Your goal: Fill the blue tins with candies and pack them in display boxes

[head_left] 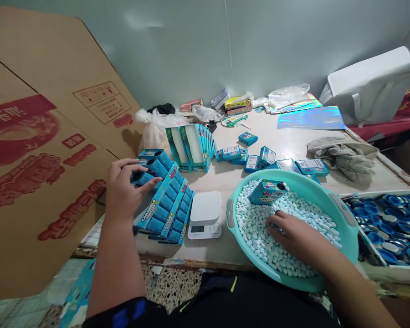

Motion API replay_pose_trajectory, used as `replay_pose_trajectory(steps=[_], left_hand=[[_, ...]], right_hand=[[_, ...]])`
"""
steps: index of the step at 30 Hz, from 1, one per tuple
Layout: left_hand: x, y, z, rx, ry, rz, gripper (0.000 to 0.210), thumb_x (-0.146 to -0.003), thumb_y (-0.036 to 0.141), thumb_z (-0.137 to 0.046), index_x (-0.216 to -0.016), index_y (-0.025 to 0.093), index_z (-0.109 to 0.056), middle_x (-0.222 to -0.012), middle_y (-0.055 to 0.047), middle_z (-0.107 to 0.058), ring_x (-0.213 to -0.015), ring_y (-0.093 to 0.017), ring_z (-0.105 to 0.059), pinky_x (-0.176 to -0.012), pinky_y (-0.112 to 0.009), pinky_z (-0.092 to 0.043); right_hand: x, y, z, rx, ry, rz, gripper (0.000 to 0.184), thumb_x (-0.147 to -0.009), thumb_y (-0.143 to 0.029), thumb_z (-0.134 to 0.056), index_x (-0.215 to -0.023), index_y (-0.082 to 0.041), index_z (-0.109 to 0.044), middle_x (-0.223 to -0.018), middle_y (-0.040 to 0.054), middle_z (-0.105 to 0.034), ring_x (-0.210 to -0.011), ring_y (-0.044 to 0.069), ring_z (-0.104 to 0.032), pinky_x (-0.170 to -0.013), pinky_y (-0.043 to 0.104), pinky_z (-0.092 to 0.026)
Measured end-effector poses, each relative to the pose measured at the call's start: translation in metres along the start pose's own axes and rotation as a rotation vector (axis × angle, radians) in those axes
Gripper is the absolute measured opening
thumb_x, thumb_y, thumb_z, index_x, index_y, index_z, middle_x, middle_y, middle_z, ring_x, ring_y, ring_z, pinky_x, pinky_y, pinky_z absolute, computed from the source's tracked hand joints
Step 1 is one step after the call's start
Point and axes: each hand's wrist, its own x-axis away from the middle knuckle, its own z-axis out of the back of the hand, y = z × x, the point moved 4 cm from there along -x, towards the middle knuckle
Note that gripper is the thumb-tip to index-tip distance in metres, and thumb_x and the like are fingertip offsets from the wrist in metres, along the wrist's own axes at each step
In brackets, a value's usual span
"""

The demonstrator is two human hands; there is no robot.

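On the left, my left hand (126, 184) is closed around a blue round-topped container (140, 178) at the top of a stack of blue display boxes (166, 207). The boxes lean and hold rows of such containers. My right hand (287, 230) has its fingers curled into small white and pale blue candies (259, 237), which partly hide the fingertips. These candies fill a turquoise basin (348, 248). Just beyond that hand, a small blue carton (265, 193) rests on the candies, its end open with some candies at the opening. Between both hands sits a white kitchen scale (205, 214).
Fanned display cartons (194, 146) stand behind the scale. Several small blue cartons (268, 155) lie behind the basin, near a grey work glove (345, 157). A tray of blue lids (389, 223) is at right. A large cardboard box (54, 136) stands at left.
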Motion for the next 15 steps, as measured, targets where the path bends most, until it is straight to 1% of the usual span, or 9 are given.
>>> replay_pose_trajectory(steps=[2, 4, 6, 8, 9, 11, 13, 14, 15], left_hand=[[0.002, -0.004, -0.005, 0.015, -0.06, 0.011, 0.062, -0.07, 0.071, -0.083, -0.108, 0.024, -0.065, -0.139, -0.013, -0.059, -0.135, -0.035, -0.056, -0.118, -0.058, -0.044], [0.003, -0.009, -0.007, 0.022, -0.096, 0.012, 0.072, -0.067, 0.048, -0.089, -0.127, 0.024, -0.057, -0.153, -0.016, -0.05, -0.146, -0.036, -0.047, -0.124, -0.061, -0.038], [0.002, -0.016, -0.009, 0.013, -0.097, 0.018, 0.092, -0.059, 0.025, -0.09, -0.14, 0.024, -0.047, -0.159, -0.017, -0.045, -0.151, -0.036, -0.042, -0.127, -0.061, -0.034], [0.0, -0.022, -0.008, -0.066, -0.06, 0.083, 0.118, -0.047, 0.016, -0.094, -0.151, 0.023, -0.039, -0.165, -0.02, -0.037, -0.156, -0.039, -0.034, -0.13, -0.061, -0.028], [0.0, -0.024, -0.008, -0.127, -0.042, 0.155, 0.131, -0.041, 0.016, -0.098, -0.156, 0.023, -0.035, -0.168, -0.022, -0.032, -0.159, -0.04, -0.029, -0.13, -0.063, -0.026], [0.004, -0.028, -0.007, -0.226, -0.034, 0.367, 0.151, -0.033, 0.027, -0.103, -0.164, 0.025, -0.027, -0.172, -0.024, -0.026, -0.161, -0.044, -0.024, -0.129, -0.068, -0.024], [0.013, -0.028, -0.006, -0.272, -0.066, 0.574, 0.154, -0.035, 0.04, -0.103, -0.167, 0.032, -0.024, -0.171, -0.021, -0.03, -0.159, -0.047, -0.028, -0.125, -0.073, -0.026], [0.017, -0.025, -0.005, -0.286, -0.089, 0.636, 0.151, -0.039, 0.045, -0.101, -0.167, 0.036, -0.023, -0.171, -0.018, -0.033, -0.157, -0.049, -0.03, -0.123, -0.076, -0.028], [0.021, -0.022, -0.004, -0.296, -0.101, 0.651, 0.147, -0.042, 0.049, -0.099, -0.167, 0.041, -0.023, -0.171, -0.015, -0.034, -0.155, -0.052, -0.032, -0.121, -0.078, -0.029]], right_hand=[[0.0, 0.0, 0.0, 0.0, 0.011, 0.013, 0.031, -0.109, -0.032, -0.04, -0.11, -0.019, -0.068, -0.111, 0.0123, -0.065, -0.1, 0.029, -0.065, -0.086, 0.042, -0.048], [0.001, 0.001, 0.0, 0.008, 0.022, 0.021, 0.03, -0.109, -0.032, -0.04, -0.112, -0.02, -0.068, -0.111, 0.0124, -0.065, -0.1, 0.029, -0.066, -0.086, 0.042, -0.049], [0.002, 0.0, 0.001, 0.02, 0.022, 0.02, 0.027, -0.108, -0.032, -0.044, -0.114, -0.019, -0.068, -0.112, 0.0126, -0.066, -0.1, 0.029, -0.066, -0.087, 0.042, -0.049], [0.002, 0.0, 0.002, 0.03, 0.021, 0.02, 0.023, -0.106, -0.032, -0.051, -0.115, -0.019, -0.068, -0.114, 0.0128, -0.066, -0.101, 0.029, -0.066, -0.087, 0.041, -0.05], [0.003, -0.001, 0.003, 0.033, 0.025, 0.023, 0.02, -0.105, -0.031, -0.054, -0.114, -0.019, -0.068, -0.114, 0.0128, -0.066, -0.102, 0.029, -0.067, -0.087, 0.041, -0.05], [0.003, -0.003, 0.006, 0.028, 0.047, 0.038, 0.017, -0.104, -0.031, -0.058, -0.111, -0.019, -0.068, -0.115, 0.0126, -0.066, -0.102, 0.029, -0.067, -0.086, 0.04, -0.05], [0.003, -0.005, 0.01, 0.012, 0.078, 0.048, 0.016, -0.104, -0.03, -0.06, -0.11, -0.019, -0.069, -0.114, 0.0124, -0.067, -0.101, 0.029, -0.067, -0.084, 0.04, -0.051], [0.003, -0.006, 0.011, 0.007, 0.094, 0.048, 0.015, -0.103, -0.03, -0.061, -0.109, -0.019, -0.07, -0.114, 0.0123, -0.067, -0.1, 0.029, -0.067, -0.082, 0.041, -0.051], [0.002, -0.007, 0.013, 0.005, 0.107, 0.046, 0.014, -0.103, -0.029, -0.062, -0.108, -0.019, -0.07, -0.114, 0.012, -0.067, -0.099, 0.029, -0.067, -0.081, 0.041, -0.051]])
